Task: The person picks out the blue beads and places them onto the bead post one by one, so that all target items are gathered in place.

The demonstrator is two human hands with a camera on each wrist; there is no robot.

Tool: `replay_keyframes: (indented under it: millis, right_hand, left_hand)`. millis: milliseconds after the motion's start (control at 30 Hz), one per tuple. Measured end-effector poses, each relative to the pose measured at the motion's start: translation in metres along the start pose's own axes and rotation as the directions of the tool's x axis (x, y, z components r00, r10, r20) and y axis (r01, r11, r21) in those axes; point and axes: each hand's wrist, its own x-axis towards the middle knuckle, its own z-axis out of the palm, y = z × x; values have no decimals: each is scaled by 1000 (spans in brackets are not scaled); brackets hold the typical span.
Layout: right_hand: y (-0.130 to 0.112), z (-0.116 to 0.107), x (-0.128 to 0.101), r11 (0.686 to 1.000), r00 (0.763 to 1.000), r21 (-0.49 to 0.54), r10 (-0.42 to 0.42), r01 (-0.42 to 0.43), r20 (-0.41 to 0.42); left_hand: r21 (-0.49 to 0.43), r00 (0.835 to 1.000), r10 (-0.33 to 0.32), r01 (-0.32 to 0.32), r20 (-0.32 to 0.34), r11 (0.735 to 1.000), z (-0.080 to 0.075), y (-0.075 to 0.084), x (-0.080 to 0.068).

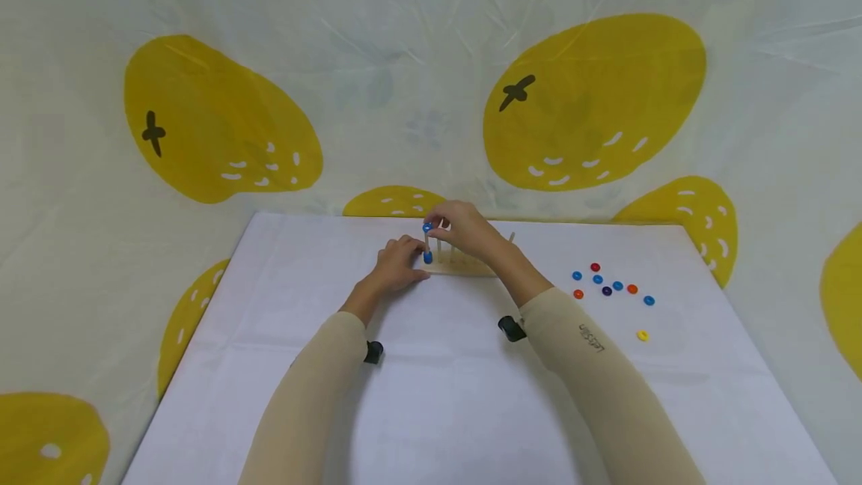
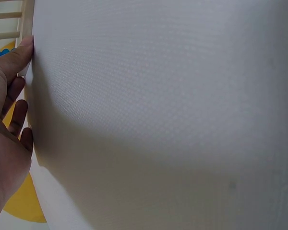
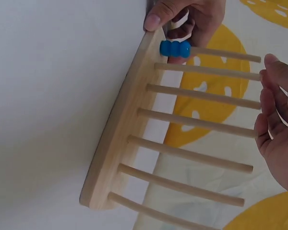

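A wooden peg rack (image 1: 460, 270) with a row of upright pegs stands near the table's back edge. Several blue rings (image 3: 175, 49) are stacked at the base of its leftmost peg. My left hand (image 1: 397, 263) touches the rack's left end, its thumb (image 3: 155, 21) on the base and its other fingers relaxed. At the top of the leftmost peg, my right hand (image 1: 466, 227) pinches another blue ring (image 1: 427, 227) between thumb and fingertips. That ring does not show in the right wrist view, where the fingers (image 3: 278, 72) are close to the peg tips. The other pegs hold no rings.
To the right of the rack, loose rings lie scattered on the white table: several blue ones (image 1: 597, 280), a red (image 1: 595, 267), orange ones (image 1: 632, 289), a dark purple (image 1: 607, 291) and a yellow (image 1: 643, 335). A patterned cloth (image 1: 404, 96) hangs behind the table.
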Motion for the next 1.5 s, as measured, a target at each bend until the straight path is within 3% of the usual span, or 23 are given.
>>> replay_keyframes:
  millis: [267, 1500]
  right_hand:
    - [-10, 3, 2, 998, 997, -11, 65, -65, 49]
    - [-3, 11, -2, 993, 992, -29, 116, -114, 43]
  left_hand:
    - [9, 1000, -8, 8, 0, 1000, -1, 0, 1]
    - [0, 999, -32, 32, 0, 999, 1, 1, 0]
